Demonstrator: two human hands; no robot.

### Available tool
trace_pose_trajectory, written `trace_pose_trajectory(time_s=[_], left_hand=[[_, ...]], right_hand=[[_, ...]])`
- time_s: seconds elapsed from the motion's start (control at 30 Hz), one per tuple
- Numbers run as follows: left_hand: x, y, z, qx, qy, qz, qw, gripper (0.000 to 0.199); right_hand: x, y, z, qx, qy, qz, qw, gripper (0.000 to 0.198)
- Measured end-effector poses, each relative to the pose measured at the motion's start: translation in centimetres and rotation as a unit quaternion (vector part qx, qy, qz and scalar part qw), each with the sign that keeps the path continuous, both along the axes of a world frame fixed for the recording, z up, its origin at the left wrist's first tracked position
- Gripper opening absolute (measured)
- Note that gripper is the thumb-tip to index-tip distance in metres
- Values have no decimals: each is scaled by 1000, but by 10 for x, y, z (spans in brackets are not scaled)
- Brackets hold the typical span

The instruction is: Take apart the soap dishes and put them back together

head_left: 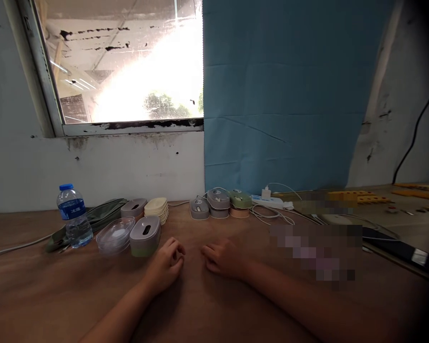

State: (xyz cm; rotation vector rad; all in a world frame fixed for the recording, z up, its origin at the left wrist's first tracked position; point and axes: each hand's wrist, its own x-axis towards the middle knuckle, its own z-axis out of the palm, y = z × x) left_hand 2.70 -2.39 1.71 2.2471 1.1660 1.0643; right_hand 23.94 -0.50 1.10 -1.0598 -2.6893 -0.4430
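Observation:
My left hand (166, 267) rests on the brown tabletop (195, 305), its fingers loosely curled in and nothing seen in them. Just beyond it stands an oval box (145, 236) with a pale mauve, slotted top and a green lower part. Beside that box is a stack of clear plastic oval trays (115, 234). My right hand (222, 257) lies a short way to the right, fingers bent and held together, with nothing visible in its grasp. Neither hand touches any of the boxes. Farther back are grey oval lidded boxes (218, 199) and a green-lidded one (240, 199).
Cream oval pieces (156, 209) are stacked near another mauve slotted piece (133, 208). A water bottle (74, 216) stands at left by a dark green cloth item (105, 214). A white power strip (271, 202) with cables lies back right. A blurred patch covers the right side.

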Motion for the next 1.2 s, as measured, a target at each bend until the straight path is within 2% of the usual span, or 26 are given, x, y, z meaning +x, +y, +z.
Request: trace_pose_trajectory(time_s=[0.07,0.13,0.23,0.33,0.4,0.53,0.6,0.7,0.87,1.0,1.1,1.2], left_hand=[[-6,1,2,37,29,11,999,13],[-9,2,3,74,51,51,995,13],[-7,8,7,120,121,108,980,13],[1,32,22,149,238,125,952,15],[4,59,38,145,285,161,934,18],[-4,120,61,106,285,271,913,20],[-12,141,62,74,292,310,902,19],[-23,158,56,32,308,334,890,25],[-30,166,44,-13,311,342,886,30],[-27,163,46,-11,288,345,893,28],[-17,150,56,22,256,329,909,23],[-2,118,62,62,222,282,931,23]], right_hand=[[20,-22,-2,-47,18,-18,999,11],[39,-38,-4,-94,51,-74,991,10],[57,-47,-5,-114,75,-143,980,19],[60,-46,-4,-128,76,-163,975,22],[56,-44,-3,-133,76,-163,975,21],[53,-44,-4,-140,83,-163,973,23],[55,-45,-5,-142,90,-161,972,23],[57,-45,-5,-150,101,-158,971,24],[56,-45,-1,-173,106,-168,965,25],[55,-44,-1,-167,107,-175,964,24],[56,-44,-1,-173,136,-156,963,20],[58,-46,1,-146,201,-115,962,11]])
